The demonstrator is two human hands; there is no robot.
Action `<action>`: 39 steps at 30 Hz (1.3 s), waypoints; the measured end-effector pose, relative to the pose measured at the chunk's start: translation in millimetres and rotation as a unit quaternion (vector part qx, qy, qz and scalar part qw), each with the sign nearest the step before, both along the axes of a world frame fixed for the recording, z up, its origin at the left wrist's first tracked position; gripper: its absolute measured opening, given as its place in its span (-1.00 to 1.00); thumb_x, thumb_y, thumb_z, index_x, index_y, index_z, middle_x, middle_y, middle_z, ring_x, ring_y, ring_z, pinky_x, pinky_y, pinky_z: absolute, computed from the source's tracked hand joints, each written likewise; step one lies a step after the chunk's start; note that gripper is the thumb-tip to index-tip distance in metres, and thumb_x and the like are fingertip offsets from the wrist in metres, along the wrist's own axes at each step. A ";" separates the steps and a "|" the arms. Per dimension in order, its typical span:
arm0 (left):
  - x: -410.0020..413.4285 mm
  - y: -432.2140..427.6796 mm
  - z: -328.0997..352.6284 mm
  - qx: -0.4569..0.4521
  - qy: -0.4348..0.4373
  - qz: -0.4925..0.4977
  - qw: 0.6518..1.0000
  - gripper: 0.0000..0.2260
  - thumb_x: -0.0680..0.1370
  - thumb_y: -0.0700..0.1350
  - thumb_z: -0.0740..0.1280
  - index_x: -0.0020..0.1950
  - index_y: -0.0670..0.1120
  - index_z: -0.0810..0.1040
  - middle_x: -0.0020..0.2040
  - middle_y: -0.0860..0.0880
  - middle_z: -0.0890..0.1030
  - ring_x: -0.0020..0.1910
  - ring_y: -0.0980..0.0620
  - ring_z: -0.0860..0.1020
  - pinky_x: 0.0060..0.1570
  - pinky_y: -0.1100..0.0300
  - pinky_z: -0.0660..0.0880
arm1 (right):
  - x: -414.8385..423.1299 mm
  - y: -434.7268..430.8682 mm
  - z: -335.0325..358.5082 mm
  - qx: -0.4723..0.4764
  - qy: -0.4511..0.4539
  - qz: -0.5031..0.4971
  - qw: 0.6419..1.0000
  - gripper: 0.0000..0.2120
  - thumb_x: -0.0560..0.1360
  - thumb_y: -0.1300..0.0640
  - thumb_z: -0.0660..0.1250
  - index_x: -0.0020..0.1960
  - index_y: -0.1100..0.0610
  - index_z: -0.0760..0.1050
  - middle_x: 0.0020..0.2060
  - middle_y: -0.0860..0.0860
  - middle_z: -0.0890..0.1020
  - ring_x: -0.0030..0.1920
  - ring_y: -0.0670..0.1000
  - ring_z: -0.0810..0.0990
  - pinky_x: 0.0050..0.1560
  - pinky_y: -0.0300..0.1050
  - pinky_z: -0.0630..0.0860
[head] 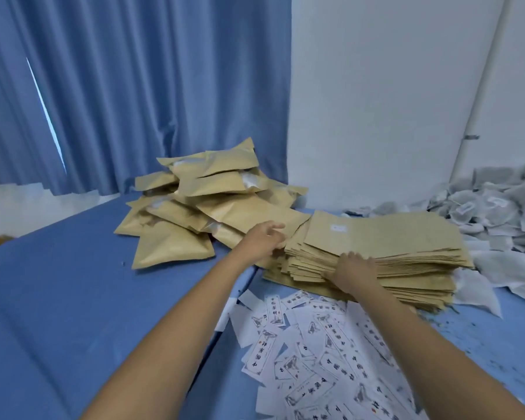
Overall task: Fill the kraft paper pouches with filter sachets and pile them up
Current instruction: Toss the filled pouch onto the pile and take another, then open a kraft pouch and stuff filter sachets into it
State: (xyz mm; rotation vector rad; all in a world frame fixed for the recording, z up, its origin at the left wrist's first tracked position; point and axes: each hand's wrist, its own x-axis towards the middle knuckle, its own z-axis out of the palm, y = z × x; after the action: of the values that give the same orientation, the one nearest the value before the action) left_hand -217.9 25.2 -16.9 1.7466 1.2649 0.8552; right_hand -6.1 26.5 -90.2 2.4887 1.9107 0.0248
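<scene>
Two hands meet the stack of empty pouches [382, 237] on the counter [58, 283]: left hand [264, 239] loosely spread at its side, right hand [353, 269] curling fingers into its front edge. Probably separating one pouch; next, filter sachets [479, 204] go in.

A table [58, 298] fills the lower frame. At centre, toward the back, a pile of pouches [212, 207] lies on it, with a curtain [134, 86] behind at upper left. Just right of the pile sits a stack of flat pouches [391, 237], with a wall [376, 86] behind at upper right. A heap of sachets [497, 204] lies against the stack's right side, at the frame's right edge. Paper slips [315, 359] are scattered before the stack, lower centre-right. The left hand [265, 237] lies at the stack's left edge, between pile and stack. The right hand [350, 269] rests on its near edge.
</scene>
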 end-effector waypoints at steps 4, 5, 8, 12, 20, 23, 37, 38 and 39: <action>34.5 -18.7 -41.6 0.216 0.231 -0.025 0.948 -0.69 0.58 -0.22 0.26 0.33 -0.15 0.49 0.32 -0.09 0.49 0.31 -0.05 0.42 0.27 0.18 0.34 | 16.9 -28.1 -1.7 0.149 -0.061 0.055 0.985 -0.81 0.51 0.18 0.25 0.09 0.11 0.56 -0.11 0.05 0.67 -0.05 0.09 0.60 0.20 -0.12 0.30; 45.0 -23.2 -50.2 0.249 0.282 -0.037 0.926 -0.64 0.58 -0.21 0.26 0.38 -0.16 0.43 0.39 -0.11 0.41 0.39 -0.07 0.34 0.36 0.15 0.26 | 19.8 -35.2 -0.9 0.165 -0.064 0.060 0.982 -0.78 0.49 0.26 0.24 0.06 0.10 0.59 -0.15 0.05 0.68 -0.09 0.09 0.60 0.14 -0.13 0.31; 76.9 -36.6 -67.8 0.312 0.407 -0.050 0.857 -0.46 0.58 -0.17 0.30 0.52 -0.16 0.18 0.55 -0.12 0.14 0.54 -0.07 0.04 0.50 0.05 -0.01 | 21.9 -63.4 -1.9 0.219 0.028 0.098 0.970 -0.79 0.51 0.23 0.26 0.02 0.07 0.65 -0.17 0.04 0.71 -0.14 0.07 0.62 0.09 -0.11 0.36; 110.1 -55.1 -91.0 0.318 0.537 -0.058 0.779 -0.46 0.61 -0.12 0.21 0.52 -0.23 0.09 0.48 -0.19 0.26 0.49 -0.13 0.17 0.45 -0.03 0.12 | 29.8 -107.7 -6.2 0.136 0.421 0.155 0.883 -0.86 0.43 0.29 0.40 -0.12 0.09 0.68 -0.24 -0.06 0.70 -0.21 -0.10 0.62 -0.09 -0.29 0.50; 94.3 -101.6 -129.7 0.395 0.543 -0.246 0.699 -0.49 0.60 -0.25 0.06 0.54 -0.27 0.01 0.52 -0.28 0.16 0.50 -0.19 0.19 0.31 -0.07 0.37 | 151.9 -161.0 2.7 0.183 0.554 -0.157 0.797 -0.80 0.49 0.16 0.40 0.08 0.19 0.50 -0.03 0.12 0.62 -0.15 0.06 0.58 -0.16 -0.09 0.50; 92.9 -122.8 -118.8 0.412 0.527 -0.297 0.681 -0.46 0.63 0.10 -0.12 0.54 -0.15 0.13 0.48 -0.19 0.30 0.41 -0.14 0.34 0.14 -0.05 0.46 | 167.1 -177.9 -8.5 0.150 0.627 -0.159 0.747 -0.86 0.52 0.26 0.34 0.06 0.24 0.56 -0.06 0.16 0.65 -0.12 0.15 0.62 0.01 0.04 0.56; 254.8 -181.9 -92.3 0.021 0.165 -0.121 0.979 -0.49 0.55 0.19 0.24 0.34 -0.13 0.33 0.23 -0.16 0.41 0.21 -0.20 0.48 0.17 0.02 0.42 | 152.2 -218.6 -39.5 0.104 0.890 -0.095 0.433 -0.69 0.62 0.25 0.04 0.06 0.30 0.55 -0.11 0.20 0.68 -0.14 0.08 0.70 -0.09 -0.11 0.62; 257.0 -179.8 -93.5 0.014 0.150 -0.123 0.981 -0.51 0.55 0.16 0.26 0.34 -0.13 0.35 0.23 -0.16 0.43 0.21 -0.18 0.48 0.18 0.04 0.42 | 153.4 -218.7 -40.5 0.104 0.891 -0.096 0.431 -0.70 0.63 0.22 0.06 0.08 0.29 0.55 -0.07 0.21 0.67 -0.11 0.09 0.69 -0.02 -0.08 0.61; 258.1 -177.1 -93.8 0.008 0.133 -0.126 0.983 -0.53 0.55 0.13 0.28 0.32 -0.14 0.37 0.23 -0.16 0.46 0.21 -0.15 0.48 0.18 0.05 0.42 | 154.5 -218.1 -41.0 0.104 0.893 -0.097 0.426 -0.69 0.64 0.16 0.09 0.12 0.29 0.55 -0.02 0.22 0.66 -0.06 0.10 0.68 0.07 -0.04 0.57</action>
State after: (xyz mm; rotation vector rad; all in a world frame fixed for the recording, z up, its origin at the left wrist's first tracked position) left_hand 40.2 -151.9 -110.7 2.0330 1.1703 0.4995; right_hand 148.3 -191.7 -131.2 2.3269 1.0536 -3.6939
